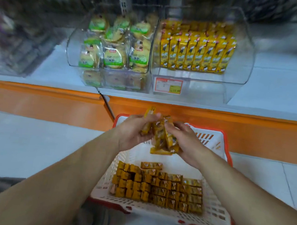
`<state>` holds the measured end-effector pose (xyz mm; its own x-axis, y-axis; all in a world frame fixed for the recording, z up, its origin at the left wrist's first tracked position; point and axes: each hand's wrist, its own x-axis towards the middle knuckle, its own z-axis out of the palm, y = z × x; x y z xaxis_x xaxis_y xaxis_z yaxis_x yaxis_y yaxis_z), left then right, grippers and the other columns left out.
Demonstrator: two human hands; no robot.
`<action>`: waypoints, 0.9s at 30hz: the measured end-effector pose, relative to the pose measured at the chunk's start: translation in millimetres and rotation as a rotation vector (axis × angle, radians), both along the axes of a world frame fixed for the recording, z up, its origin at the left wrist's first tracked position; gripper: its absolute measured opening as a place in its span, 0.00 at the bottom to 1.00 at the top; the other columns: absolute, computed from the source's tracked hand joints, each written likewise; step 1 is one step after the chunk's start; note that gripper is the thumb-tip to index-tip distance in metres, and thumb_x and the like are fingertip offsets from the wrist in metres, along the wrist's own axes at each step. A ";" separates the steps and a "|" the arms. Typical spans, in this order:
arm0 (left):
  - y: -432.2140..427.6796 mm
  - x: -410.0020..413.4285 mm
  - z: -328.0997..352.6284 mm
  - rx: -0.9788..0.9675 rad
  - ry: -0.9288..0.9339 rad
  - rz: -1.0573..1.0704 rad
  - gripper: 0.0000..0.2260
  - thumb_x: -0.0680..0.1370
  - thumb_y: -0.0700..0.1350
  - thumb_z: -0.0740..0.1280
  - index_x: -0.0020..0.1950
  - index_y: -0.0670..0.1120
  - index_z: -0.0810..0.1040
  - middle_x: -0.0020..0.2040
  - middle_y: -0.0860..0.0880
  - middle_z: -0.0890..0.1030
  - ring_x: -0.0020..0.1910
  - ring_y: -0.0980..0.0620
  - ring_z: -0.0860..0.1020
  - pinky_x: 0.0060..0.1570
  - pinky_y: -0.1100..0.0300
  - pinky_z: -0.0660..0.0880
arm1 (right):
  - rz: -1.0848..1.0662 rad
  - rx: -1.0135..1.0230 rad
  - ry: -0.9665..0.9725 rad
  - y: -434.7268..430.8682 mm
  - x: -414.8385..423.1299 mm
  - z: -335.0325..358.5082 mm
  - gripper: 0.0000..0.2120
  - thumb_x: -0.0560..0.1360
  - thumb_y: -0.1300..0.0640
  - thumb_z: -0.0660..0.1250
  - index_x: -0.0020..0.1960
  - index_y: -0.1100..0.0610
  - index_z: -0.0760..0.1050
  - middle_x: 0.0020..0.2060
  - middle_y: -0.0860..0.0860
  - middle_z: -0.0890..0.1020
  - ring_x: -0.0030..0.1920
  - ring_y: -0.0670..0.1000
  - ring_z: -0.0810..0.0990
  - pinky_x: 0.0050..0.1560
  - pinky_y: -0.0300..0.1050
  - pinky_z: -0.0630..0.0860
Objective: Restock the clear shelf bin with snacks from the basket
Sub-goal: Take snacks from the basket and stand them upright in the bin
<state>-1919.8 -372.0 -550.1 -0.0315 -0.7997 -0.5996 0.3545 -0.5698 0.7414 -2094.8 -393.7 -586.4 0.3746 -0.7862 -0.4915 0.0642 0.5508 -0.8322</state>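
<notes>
A white and red basket (pixel 211 218) sits on the floor below me, with several yellow snack packs (pixel 158 188) stacked in rows at its near end. Above the basket, my left hand (pixel 132 132) and my right hand (pixel 184 143) together grip a bunch of yellow snack packs (pixel 161 137), held upright between them. On the white shelf ahead stands the clear shelf bin (pixel 238 85), holding rows of the same yellow packs (pixel 196 51) standing on end at its back. The front part of the bin floor is bare.
A second clear bin (pixel 73 53) to the left holds green and yellow biscuit packs (pixel 113 53). A red price label (pixel 168 85) is on the right bin's front. The shelf has an orange front edge (pixel 42 90). Blurred goods hang at far left and right.
</notes>
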 end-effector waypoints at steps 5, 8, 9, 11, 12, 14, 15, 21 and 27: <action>17.0 -13.2 80.0 -0.218 -0.202 -0.115 0.26 0.72 0.43 0.78 0.69 0.42 0.75 0.56 0.44 0.84 0.49 0.49 0.83 0.44 0.57 0.78 | 0.048 -0.086 -0.038 9.5 -14.8 95.2 0.16 0.79 0.47 0.67 0.59 0.57 0.80 0.50 0.61 0.85 0.45 0.61 0.85 0.43 0.55 0.81; 28.6 -20.0 106.7 -0.295 -0.447 -0.137 0.32 0.68 0.55 0.78 0.68 0.48 0.74 0.57 0.44 0.85 0.51 0.48 0.85 0.47 0.53 0.79 | 0.135 -0.089 -0.080 19.2 -31.1 137.4 0.20 0.76 0.45 0.68 0.59 0.59 0.80 0.50 0.63 0.85 0.50 0.64 0.85 0.42 0.54 0.83; 32.3 -21.5 111.5 -0.321 -0.468 -0.125 0.32 0.67 0.59 0.77 0.67 0.50 0.74 0.55 0.47 0.85 0.49 0.51 0.86 0.47 0.55 0.80 | 0.145 -0.093 -0.103 21.8 -36.4 146.8 0.21 0.75 0.44 0.69 0.59 0.59 0.81 0.50 0.63 0.85 0.50 0.64 0.85 0.43 0.53 0.83; 38.3 -28.3 117.2 -0.355 -0.482 -0.115 0.32 0.66 0.63 0.76 0.66 0.52 0.74 0.52 0.51 0.85 0.45 0.57 0.85 0.42 0.61 0.80 | 0.112 -0.111 -0.147 24.8 -43.4 155.5 0.19 0.73 0.45 0.69 0.57 0.57 0.82 0.52 0.62 0.85 0.51 0.63 0.85 0.46 0.56 0.84; 38.9 -33.6 117.2 -0.359 -0.465 -0.103 0.32 0.67 0.65 0.76 0.65 0.52 0.74 0.52 0.51 0.85 0.45 0.57 0.85 0.41 0.62 0.80 | 0.089 -0.120 -0.167 25.1 -43.5 156.4 0.19 0.73 0.46 0.69 0.57 0.57 0.82 0.52 0.62 0.85 0.52 0.63 0.85 0.48 0.57 0.83; 36.4 -45.4 114.2 -0.343 -0.369 -0.043 0.32 0.68 0.66 0.77 0.64 0.52 0.74 0.53 0.50 0.86 0.47 0.54 0.87 0.43 0.59 0.83 | 0.034 -0.137 -0.187 24.1 -38.7 155.8 0.18 0.76 0.45 0.66 0.59 0.54 0.82 0.54 0.60 0.85 0.54 0.63 0.84 0.49 0.56 0.82; 32.2 -50.2 113.7 -0.332 -0.310 -0.006 0.31 0.68 0.65 0.77 0.65 0.51 0.75 0.54 0.49 0.86 0.49 0.50 0.87 0.47 0.54 0.84 | 0.005 -0.158 -0.191 21.2 -35.0 155.2 0.17 0.77 0.45 0.65 0.59 0.53 0.82 0.54 0.58 0.85 0.53 0.62 0.85 0.48 0.55 0.82; 7.8 -47.0 118.4 -0.382 -0.190 0.097 0.27 0.70 0.60 0.77 0.64 0.48 0.80 0.55 0.44 0.87 0.52 0.41 0.87 0.54 0.41 0.83 | -0.059 -0.330 -0.119 -0.3 -21.7 148.7 0.14 0.80 0.42 0.62 0.58 0.46 0.83 0.54 0.50 0.86 0.55 0.52 0.85 0.55 0.51 0.79; -1.7 -44.6 119.9 -0.394 -0.189 0.082 0.23 0.69 0.58 0.75 0.61 0.49 0.82 0.53 0.44 0.88 0.50 0.42 0.87 0.42 0.53 0.83 | -0.104 -0.369 -0.152 -17.9 -15.7 146.3 0.11 0.81 0.48 0.63 0.56 0.46 0.84 0.53 0.51 0.86 0.54 0.55 0.85 0.53 0.55 0.82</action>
<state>-1964.5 -373.7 -430.2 0.1225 -0.9636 -0.2375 0.2244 -0.2062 0.9524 -2110.5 -411.5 -440.2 0.3307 -0.9367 -0.1152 0.2408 0.2018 -0.9494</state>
